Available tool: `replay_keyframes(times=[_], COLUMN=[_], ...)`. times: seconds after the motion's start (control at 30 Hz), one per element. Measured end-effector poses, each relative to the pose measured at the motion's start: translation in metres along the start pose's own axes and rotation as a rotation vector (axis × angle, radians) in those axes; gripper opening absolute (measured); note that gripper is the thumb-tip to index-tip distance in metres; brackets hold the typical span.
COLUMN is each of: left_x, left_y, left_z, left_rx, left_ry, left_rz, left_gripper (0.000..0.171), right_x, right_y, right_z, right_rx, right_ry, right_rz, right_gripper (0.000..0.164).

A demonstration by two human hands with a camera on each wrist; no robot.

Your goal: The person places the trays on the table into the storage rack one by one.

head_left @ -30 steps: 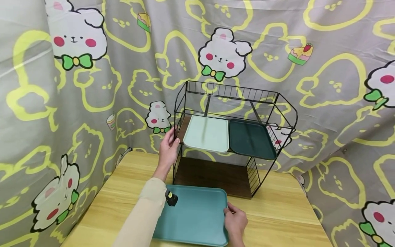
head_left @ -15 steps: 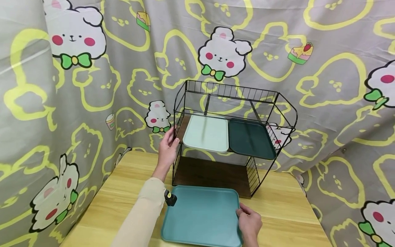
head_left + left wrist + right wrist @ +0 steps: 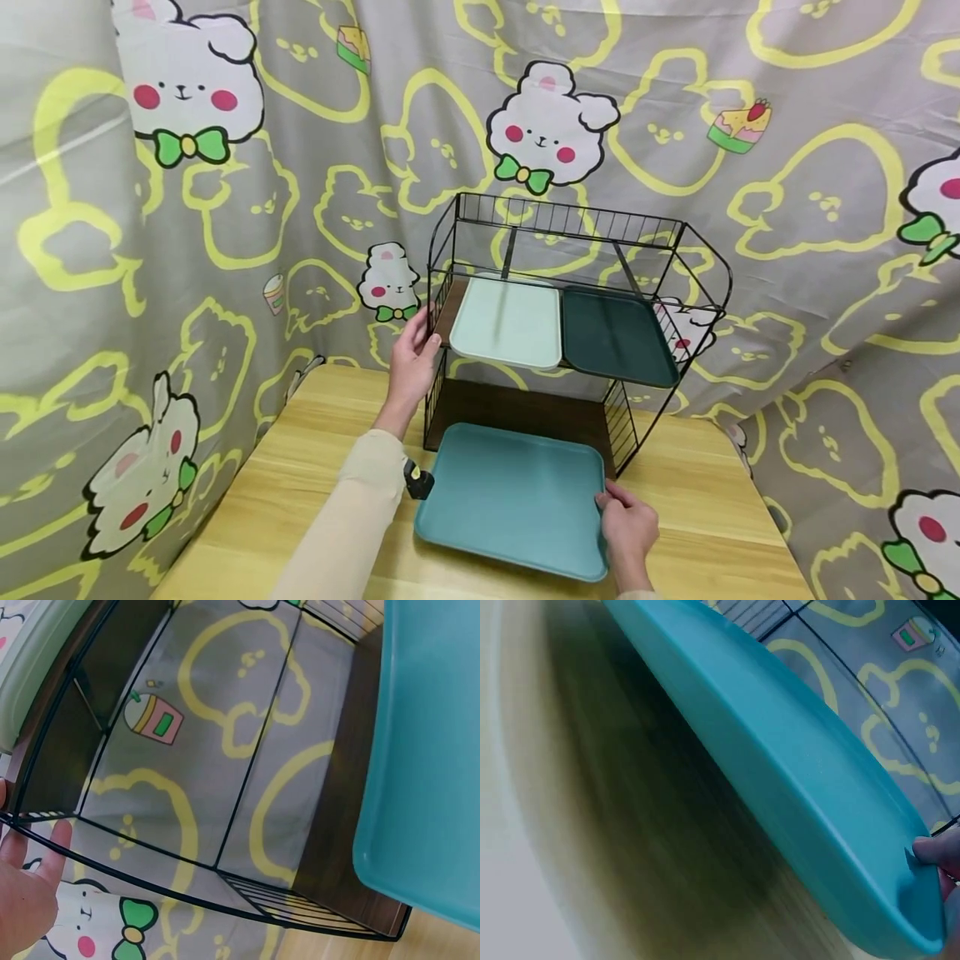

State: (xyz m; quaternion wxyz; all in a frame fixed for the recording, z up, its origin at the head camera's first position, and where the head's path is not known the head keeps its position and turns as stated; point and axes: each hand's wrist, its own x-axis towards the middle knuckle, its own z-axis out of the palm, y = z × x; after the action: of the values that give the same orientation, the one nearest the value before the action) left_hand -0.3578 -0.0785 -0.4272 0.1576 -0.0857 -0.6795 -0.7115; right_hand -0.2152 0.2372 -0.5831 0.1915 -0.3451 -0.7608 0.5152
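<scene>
In the head view, my right hand (image 3: 630, 525) pinches the right rim of a teal rectangular tray (image 3: 513, 508), thumb on top. The tray is raised off the table, its far edge over the front of the lower shelf (image 3: 487, 402) of a black wire rack. My left hand (image 3: 411, 367) holds the rack's left side at upper-shelf height; in the left wrist view its fingers (image 3: 54, 859) reach around the wire frame. On the upper shelf lie a pale mint tray (image 3: 510, 321) and, right beside it, a dark green tray (image 3: 618, 337). The right wrist view shows shadow beneath the teal tray (image 3: 780, 772).
The rack stands on a light wooden table (image 3: 697, 517), toward its back. A grey curtain (image 3: 315, 192) with rabbit prints hangs behind and on both sides. A small black device (image 3: 417, 481) is strapped at my left wrist, close to the teal tray's left edge.
My right hand has carried the teal tray rightward, then forward toward the lower shelf, and its far edge now overlaps the shelf front. The left hand keeps its hold on the rack.
</scene>
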Motion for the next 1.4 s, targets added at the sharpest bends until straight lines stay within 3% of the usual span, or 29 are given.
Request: replay_keyframes(times=[0.37,0.63,0.73,0.87,1.07,1.27,1.4], left_x=[-0.002,-0.006,-0.006,-0.006,-0.003,-0.003,-0.003], left_y=[-0.001,-0.002,-0.004,-0.004,0.000,-0.001,-0.003], left_z=[0.009,0.012,0.010,0.005,0.001,0.001,0.002], left_rx=[-0.004,0.020,0.027,0.036,0.050,0.035,0.031], left_ry=[0.010,-0.002,-0.004,0.010,0.008,0.007,0.015], left_rz=[0.006,0.014,0.011,0.011,0.006,0.009,0.010], left_gripper=[0.053,0.052,0.052,0.052,0.053,0.053,0.053], right_x=[0.032,0.046,0.048,0.048,0.043,0.016,-0.003], right_y=[0.012,0.010,0.009,0.010,0.015,0.021,0.029], right_z=[0.032,0.042,0.043,0.043,0.036,0.022,0.016], right_rx=[0.015,-0.166,-0.218,-0.233,-0.198,-0.153,-0.195], right_ry=[0.047,0.145,0.125,0.031,-0.064,-0.049,-0.032], right_rz=[0.010,-0.173,-0.187,-0.191,-0.223,-0.221,-0.210], right_gripper=[0.031,0.026,0.028,0.031,0.038,0.040,0.040])
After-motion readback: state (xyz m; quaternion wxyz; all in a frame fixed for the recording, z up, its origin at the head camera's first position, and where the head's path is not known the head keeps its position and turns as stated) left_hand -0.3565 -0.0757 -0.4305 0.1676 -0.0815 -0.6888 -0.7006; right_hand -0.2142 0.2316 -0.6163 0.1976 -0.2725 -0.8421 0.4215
